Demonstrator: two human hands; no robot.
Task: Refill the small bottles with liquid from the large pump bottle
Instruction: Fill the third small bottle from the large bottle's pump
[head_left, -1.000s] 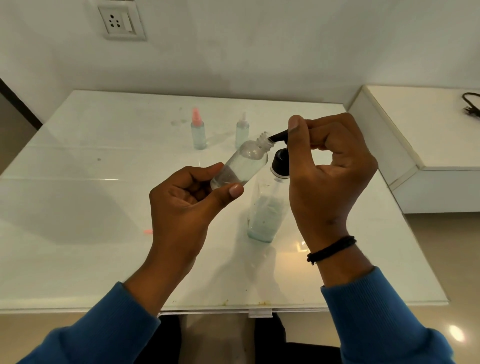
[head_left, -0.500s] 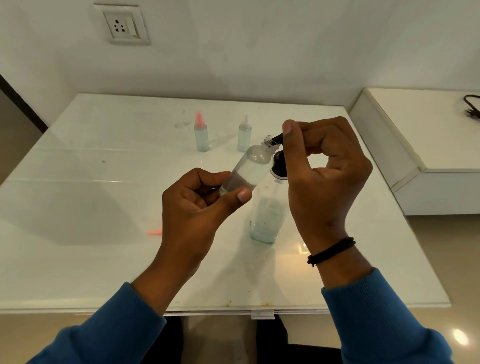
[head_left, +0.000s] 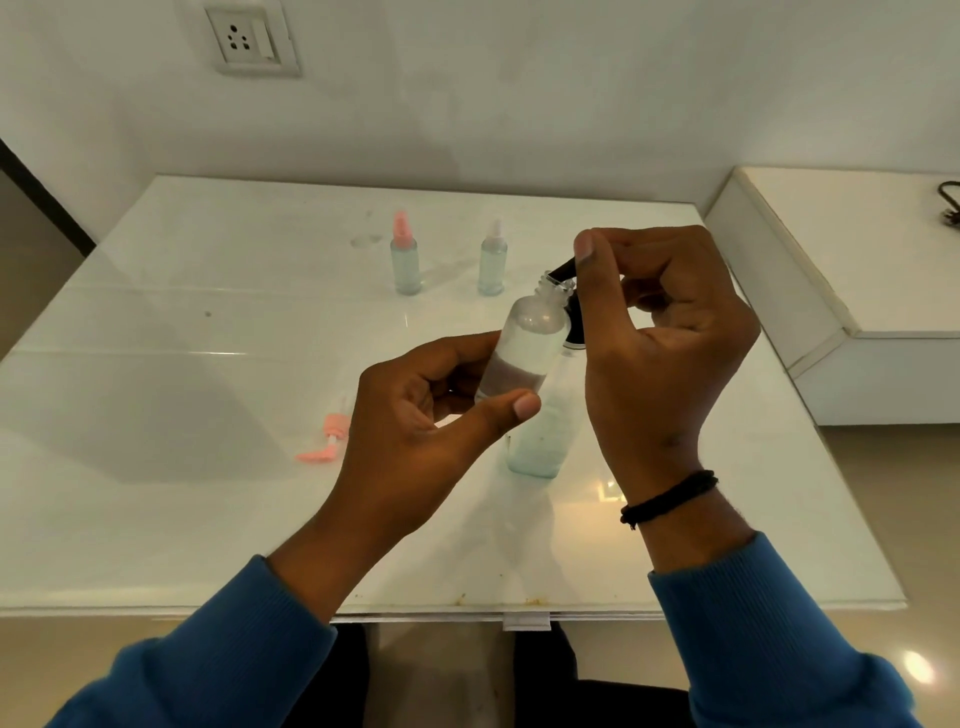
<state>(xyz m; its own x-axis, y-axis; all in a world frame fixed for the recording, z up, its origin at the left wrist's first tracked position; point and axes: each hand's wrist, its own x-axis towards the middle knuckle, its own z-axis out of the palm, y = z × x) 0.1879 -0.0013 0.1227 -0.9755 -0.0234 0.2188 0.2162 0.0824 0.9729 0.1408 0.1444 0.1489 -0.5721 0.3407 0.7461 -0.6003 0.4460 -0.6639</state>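
My left hand (head_left: 415, 415) grips the small bottle (head_left: 524, 343) by its lower half, tilted so the open neck leans toward one o'clock. My right hand (head_left: 660, 332) is curled over the pump head, thumb on the black spout (head_left: 561, 271), whose tip sits at the neck. The pump bottle (head_left: 540, 431) stands on the table just behind the small one. I judge the trick is to keep the spout inside the rim and press slowly, so nothing dribbles down the glass. The pink cap (head_left: 324, 439) lies at nine o'clock from my left hand. Two capped bottles, one pink-topped (head_left: 405, 260) and one clear-topped (head_left: 492, 262), stand at twelve o'clock. The white table (head_left: 156, 519) meets a wall with a socket (head_left: 249, 39); a low white cabinet (head_left: 857, 291) sits at three o'clock.
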